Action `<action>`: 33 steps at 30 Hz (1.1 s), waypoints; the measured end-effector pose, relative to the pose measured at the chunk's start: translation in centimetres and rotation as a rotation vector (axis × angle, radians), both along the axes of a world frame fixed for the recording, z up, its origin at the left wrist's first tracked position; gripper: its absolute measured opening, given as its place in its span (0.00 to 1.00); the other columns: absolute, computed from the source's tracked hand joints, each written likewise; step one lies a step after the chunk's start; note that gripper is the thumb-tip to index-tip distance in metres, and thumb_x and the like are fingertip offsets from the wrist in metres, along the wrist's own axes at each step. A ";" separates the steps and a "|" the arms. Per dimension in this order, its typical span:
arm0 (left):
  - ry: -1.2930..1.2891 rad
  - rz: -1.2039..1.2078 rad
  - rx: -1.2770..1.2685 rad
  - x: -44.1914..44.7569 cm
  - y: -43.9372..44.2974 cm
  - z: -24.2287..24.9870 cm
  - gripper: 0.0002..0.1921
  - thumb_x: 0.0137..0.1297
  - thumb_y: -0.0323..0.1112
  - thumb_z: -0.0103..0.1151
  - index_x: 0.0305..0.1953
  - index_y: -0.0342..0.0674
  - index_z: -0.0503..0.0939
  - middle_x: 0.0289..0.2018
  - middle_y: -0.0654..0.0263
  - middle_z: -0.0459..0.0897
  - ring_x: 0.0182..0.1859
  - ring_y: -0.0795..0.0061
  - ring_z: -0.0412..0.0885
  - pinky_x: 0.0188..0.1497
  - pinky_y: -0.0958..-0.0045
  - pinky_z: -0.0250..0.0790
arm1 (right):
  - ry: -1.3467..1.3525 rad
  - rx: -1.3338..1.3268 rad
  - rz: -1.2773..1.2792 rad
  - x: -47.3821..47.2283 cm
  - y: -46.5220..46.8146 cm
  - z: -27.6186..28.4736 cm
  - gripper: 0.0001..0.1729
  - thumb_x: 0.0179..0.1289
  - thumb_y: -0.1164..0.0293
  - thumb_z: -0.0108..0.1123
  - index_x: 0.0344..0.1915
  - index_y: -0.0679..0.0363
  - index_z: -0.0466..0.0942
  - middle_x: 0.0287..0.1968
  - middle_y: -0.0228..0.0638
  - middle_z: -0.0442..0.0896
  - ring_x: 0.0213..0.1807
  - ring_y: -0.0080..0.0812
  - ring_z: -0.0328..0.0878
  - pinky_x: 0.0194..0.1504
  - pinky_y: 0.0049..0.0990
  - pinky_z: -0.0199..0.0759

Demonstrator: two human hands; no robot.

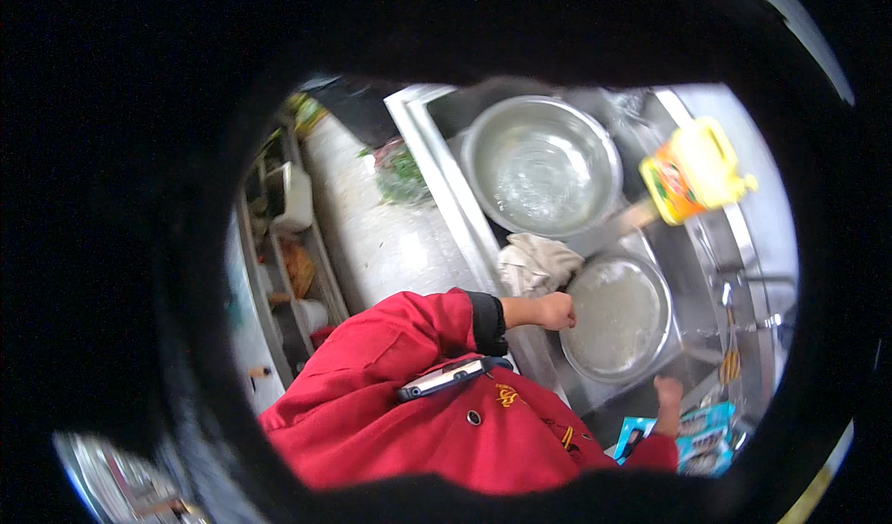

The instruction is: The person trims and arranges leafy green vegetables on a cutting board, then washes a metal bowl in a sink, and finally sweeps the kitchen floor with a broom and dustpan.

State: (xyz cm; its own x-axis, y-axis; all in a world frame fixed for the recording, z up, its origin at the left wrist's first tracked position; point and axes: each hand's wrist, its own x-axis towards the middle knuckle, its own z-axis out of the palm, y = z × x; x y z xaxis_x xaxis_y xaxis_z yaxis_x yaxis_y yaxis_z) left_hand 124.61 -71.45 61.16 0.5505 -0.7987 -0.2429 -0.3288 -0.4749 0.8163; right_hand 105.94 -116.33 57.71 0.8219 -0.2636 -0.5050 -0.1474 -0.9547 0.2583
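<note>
My left hand (557, 311), with curled fingers, is at the left rim of a round metal basin (660, 353) of cloudy liquid. Whether it grips the rim or holds something small cannot be made out. Blurred, my right hand (668, 390) is beyond the basin's lower right edge, over the sink area; its fingers are unclear. A crumpled beige cloth (536, 265) lies just above my left hand. Farther up stands a larger metal bowl (543, 165) with clear liquid in it. Light blue printed packets (707, 440) lie beside my right forearm.
A yellow plastic jug (690, 172) stands right of the large bowl, near a flat strip between the basins. Taps (770, 322) line the steel sink's far side. Leafy greens (404, 172) are on the floor at left, near shelving with a white container (296, 198).
</note>
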 end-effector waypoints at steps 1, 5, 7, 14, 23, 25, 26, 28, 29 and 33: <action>0.051 0.031 -0.001 0.2 1.5 2.9 0.15 0.49 0.45 0.63 0.33 0.41 0.84 0.29 0.53 0.83 0.33 0.57 0.82 0.40 0.63 0.73 | -0.044 0.077 -0.027 -2.6 0.4 -0.9 0.26 0.66 0.54 0.41 0.30 0.58 0.82 0.34 0.48 0.82 0.42 0.51 0.79 0.46 0.46 0.69; 0.082 0.193 0.002 1.7 8.9 7.4 0.19 0.57 0.50 0.59 0.40 0.41 0.83 0.42 0.49 0.81 0.46 0.55 0.79 0.50 0.61 0.70 | -0.064 -0.034 0.070 -4.5 3.9 -2.7 0.24 0.63 0.52 0.52 0.28 0.64 0.81 0.28 0.49 0.83 0.31 0.45 0.82 0.32 0.43 0.72; -0.247 0.349 -0.174 2.0 11.9 4.1 0.24 0.58 0.51 0.58 0.49 0.40 0.80 0.53 0.43 0.75 0.56 0.51 0.74 0.59 0.61 0.65 | -0.265 0.122 -0.496 -3.8 6.5 -3.9 0.29 0.64 0.49 0.49 0.33 0.67 0.81 0.32 0.52 0.83 0.38 0.50 0.81 0.39 0.43 0.72; 0.060 0.673 -0.187 4.1 32.4 4.4 0.25 0.62 0.48 0.55 0.55 0.38 0.74 0.54 0.50 0.76 0.58 0.53 0.73 0.61 0.62 0.64 | -0.699 0.601 -0.588 9.4 21.6 -2.2 0.22 0.60 0.59 0.59 0.38 0.71 0.80 0.39 0.49 0.83 0.42 0.43 0.79 0.47 0.37 0.69; 0.394 1.634 -0.363 -4.0 59.4 -0.8 0.26 0.64 0.38 0.56 0.61 0.33 0.67 0.57 0.53 0.75 0.59 0.64 0.72 0.62 0.69 0.62 | -0.502 0.693 -0.415 24.9 37.6 -5.2 0.31 0.59 0.55 0.59 0.49 0.75 0.75 0.51 0.55 0.78 0.55 0.46 0.75 0.58 0.34 0.65; 0.349 1.821 -0.392 -6.9 62.5 -0.4 0.26 0.65 0.36 0.55 0.61 0.32 0.67 0.58 0.53 0.73 0.61 0.65 0.70 0.63 0.69 0.60 | -0.356 0.523 -0.335 25.8 38.9 -5.1 0.34 0.58 0.53 0.60 0.50 0.76 0.74 0.52 0.57 0.77 0.56 0.49 0.74 0.59 0.36 0.64; 0.377 1.937 -0.427 -8.6 64.1 -1.0 0.26 0.65 0.36 0.56 0.62 0.32 0.66 0.60 0.53 0.71 0.62 0.65 0.68 0.64 0.69 0.59 | -0.267 0.411 -0.278 26.4 39.5 -4.3 0.36 0.58 0.52 0.60 0.50 0.77 0.74 0.52 0.58 0.77 0.57 0.50 0.73 0.59 0.37 0.64; 0.371 2.147 -0.457 -12.8 66.6 -3.5 0.28 0.65 0.41 0.56 0.63 0.39 0.65 0.58 0.58 0.71 0.58 0.68 0.69 0.56 0.70 0.61 | -0.108 0.329 -0.202 27.8 43.5 0.2 0.39 0.56 0.49 0.61 0.50 0.78 0.73 0.51 0.61 0.76 0.57 0.53 0.73 0.58 0.39 0.65; 0.351 2.207 -0.456 -14.0 67.2 -4.3 0.29 0.64 0.45 0.56 0.65 0.45 0.63 0.56 0.64 0.73 0.51 0.72 0.72 0.47 0.72 0.65 | -0.099 0.329 -0.227 28.9 42.5 0.1 0.38 0.55 0.49 0.61 0.50 0.77 0.73 0.51 0.61 0.76 0.56 0.53 0.73 0.58 0.39 0.65; 0.454 2.452 -0.574 -15.1 67.9 -2.0 0.27 0.64 0.45 0.56 0.63 0.47 0.65 0.57 0.66 0.71 0.52 0.71 0.72 0.46 0.69 0.67 | -0.314 0.309 -0.173 33.7 43.9 1.1 0.35 0.56 0.50 0.61 0.50 0.73 0.75 0.50 0.60 0.77 0.55 0.53 0.74 0.56 0.39 0.66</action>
